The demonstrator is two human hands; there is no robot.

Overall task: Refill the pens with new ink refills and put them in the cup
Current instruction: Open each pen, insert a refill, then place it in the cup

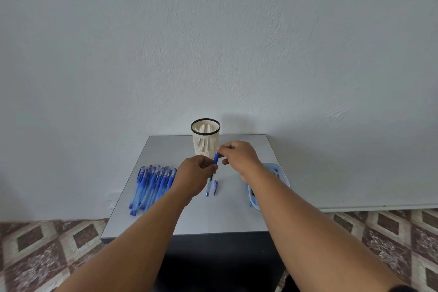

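The person stands at a small grey table (213, 216) set against a pale wall. Both hands meet above the table's middle, just in front of the slotted cream cup (205, 138), which stands upright near the far edge.

The left hand (194, 176) has its fingers curled around the clear barrel of the held pen (211, 174). The barrel's lower end points down toward the table. The right hand (238, 154) pinches the blue grip section at the upper end of the same pen between thumb and fingertips.

A loose blue pen cap (215, 187) lies on the table just beside the pen's lower end.

A pile of blue capped pens (151, 185) lies on the left part of the table, well apart from the cup. A blue plastic tray (283, 174) sits at the right edge, largely hidden under the right forearm; its contents cannot be made out.

The floor (47, 256) shows a brown and cream diamond tile pattern.
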